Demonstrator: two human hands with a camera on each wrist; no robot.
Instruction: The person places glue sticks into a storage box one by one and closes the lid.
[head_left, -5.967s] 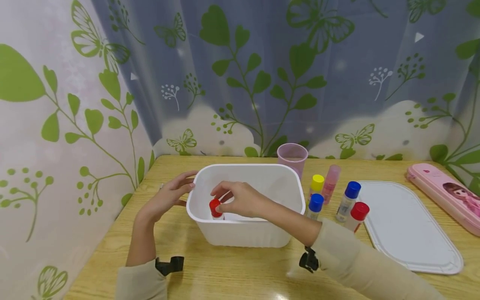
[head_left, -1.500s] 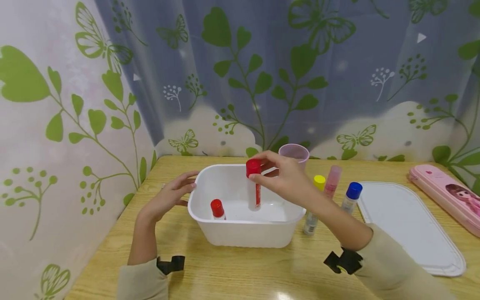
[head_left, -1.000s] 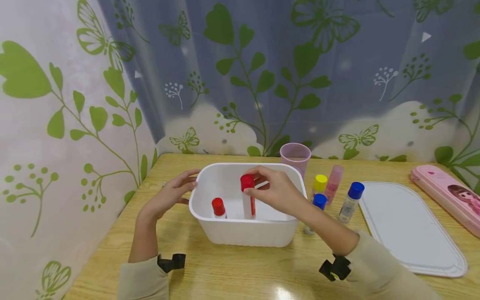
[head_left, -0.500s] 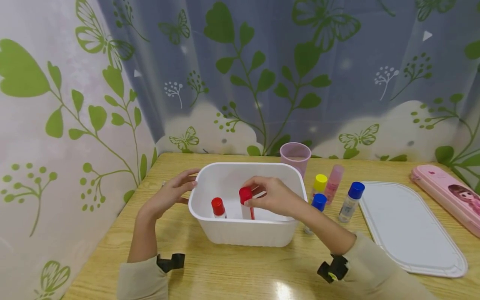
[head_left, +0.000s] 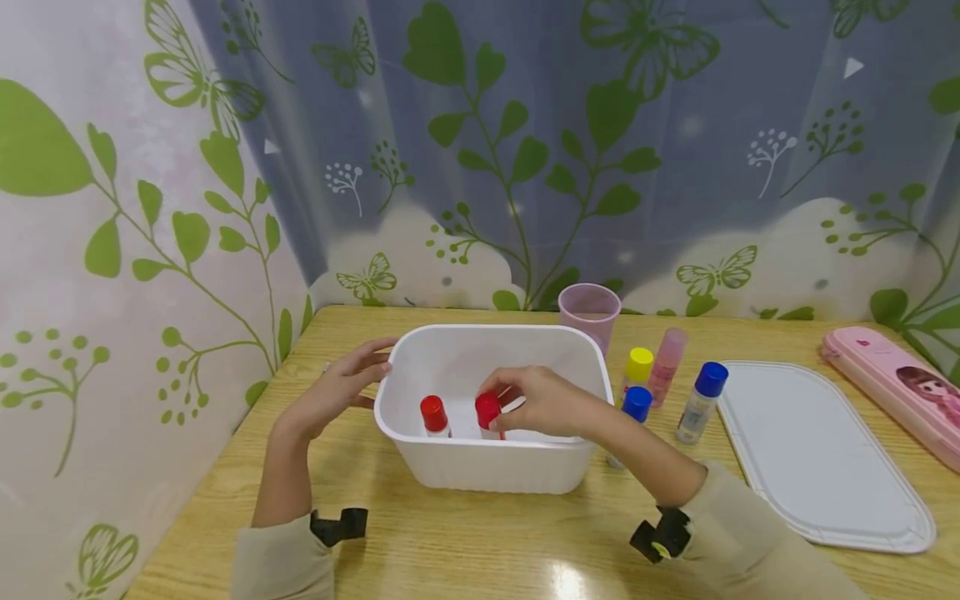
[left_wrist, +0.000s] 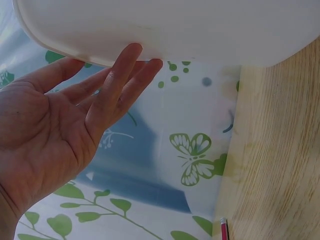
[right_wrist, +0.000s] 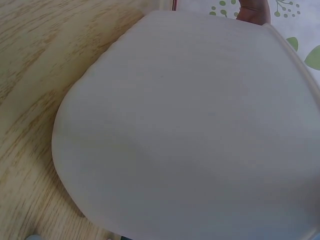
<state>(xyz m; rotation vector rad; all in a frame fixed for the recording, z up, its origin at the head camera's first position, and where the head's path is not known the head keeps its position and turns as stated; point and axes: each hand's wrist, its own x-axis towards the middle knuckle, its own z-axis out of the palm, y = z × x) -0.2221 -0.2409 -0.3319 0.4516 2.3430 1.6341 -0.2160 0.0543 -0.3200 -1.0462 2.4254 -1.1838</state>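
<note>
The right hand reaches down into the white tub from its right side, fingers and thumb pinched on the red cap of a glue stick. That stick stands upright, long axis vertical, its lower body hidden behind the tub's near wall, so I cannot tell whether its foot touches the tub floor. Just to its left, apart from it, a second red-capped stick stands upright too, close to the tub's left wall.

The left hand rests against the outside of the tub's left wall with fingers straight and relaxed, holding nothing; the left wrist view shows its fingertips touching the wall under the rim. So the held stick lies between the two hands, directly under the right one, which is much the nearer.

To the right of the tub, on the worktop, the other sticks stand upright: blue cap nearest the tub, then yellow cap, a pink stick and another blue cap. All lie on the right hand's side, well apart from the left.
</note>
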